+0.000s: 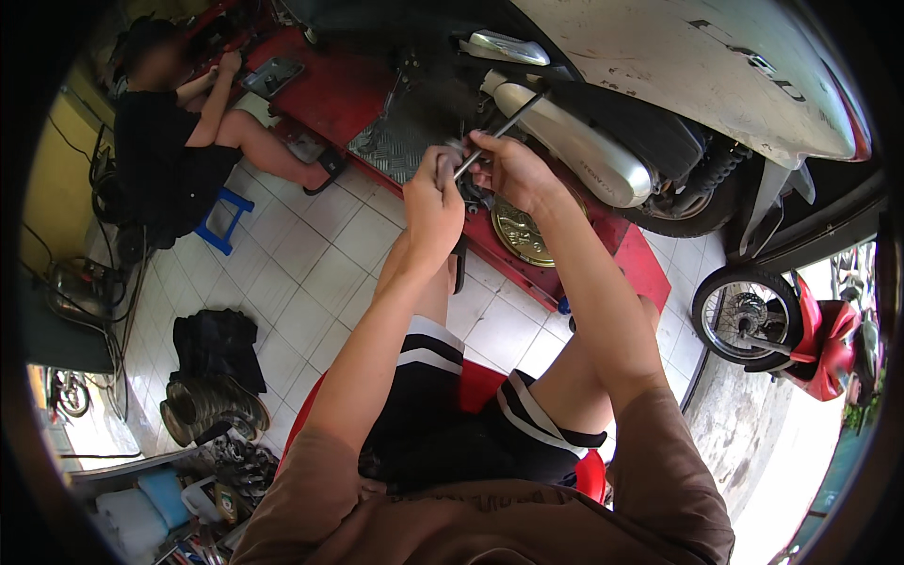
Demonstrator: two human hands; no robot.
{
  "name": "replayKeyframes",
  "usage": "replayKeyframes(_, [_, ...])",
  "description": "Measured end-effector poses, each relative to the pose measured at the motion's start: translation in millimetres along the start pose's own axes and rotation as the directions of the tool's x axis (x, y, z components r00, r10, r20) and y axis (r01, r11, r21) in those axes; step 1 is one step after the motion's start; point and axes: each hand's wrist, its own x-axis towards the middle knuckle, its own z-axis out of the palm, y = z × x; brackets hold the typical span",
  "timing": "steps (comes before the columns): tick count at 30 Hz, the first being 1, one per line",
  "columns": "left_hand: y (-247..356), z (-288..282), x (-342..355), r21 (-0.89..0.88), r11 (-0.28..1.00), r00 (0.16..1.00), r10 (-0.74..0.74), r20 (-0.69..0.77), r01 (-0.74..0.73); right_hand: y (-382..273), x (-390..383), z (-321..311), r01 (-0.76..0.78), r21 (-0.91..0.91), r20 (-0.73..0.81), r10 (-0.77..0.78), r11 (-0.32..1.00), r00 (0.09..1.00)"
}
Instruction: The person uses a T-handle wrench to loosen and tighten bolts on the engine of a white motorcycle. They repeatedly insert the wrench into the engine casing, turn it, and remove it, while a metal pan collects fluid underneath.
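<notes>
My left hand (431, 202) and my right hand (516, 174) are raised close together over a red platform (645, 273). My right hand has its fingers curled round a slim metal rod (516, 117), which slants up to the right across the silver engine cover (584, 151) of a scooter. My left hand is closed at the rod's lower end, where a small grey part is mostly hidden by the fingers. Beneath my right hand on the platform lies a round gold metal tray (523, 240) beside some small metal parts.
A co-worker (165, 160) sits at the upper left on a blue stool (226, 212), near a grey tray (273, 73). Cables hang along the yellow wall. Black cloth (212, 344) lies on the tiled floor. A red motorbike (815, 348) stands at the right, near the doorway.
</notes>
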Motion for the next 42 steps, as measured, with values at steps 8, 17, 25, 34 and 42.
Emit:
replayKeyframes(8, [-3.8, -12.6, -3.5, -0.61, 0.419, 0.724, -0.544, 0.425, 0.673, 37.0, -22.1, 6.4, 0.041, -0.158, 0.15, -0.017, 0.987, 0.989])
replayKeyframes(17, [5.6, -55.7, -7.3, 0.756, 0.61, 0.971, 0.175, 0.165, -0.239, 34.8, -26.0, 10.8, 0.201, 0.074, 0.226, -0.212, 0.977, 0.951])
replayKeyframes(25, [35.5, -42.2, -46.7, 0.78, 0.467, 0.888, 0.395, 0.237, -0.416, 29.4, -30.0, 1.4, 0.176, 0.048, 0.152, -0.181, 0.983, 0.972])
replayKeyframes(34, [-12.5, -65.6, -50.3, 0.504, 0.845, 0.732, -0.23, 0.642, -0.177, 33.2, -28.1, 9.8, 0.141, 0.127, 0.241, -0.169, 0.982, 0.956])
replayKeyframes(42, [23.3, -45.6, -51.0, 0.247, 0.93, 0.823, -0.359, 0.44, 0.273, 26.6, -35.7, 0.1, 0.188, 0.164, 0.224, -0.223, 0.968, 0.949])
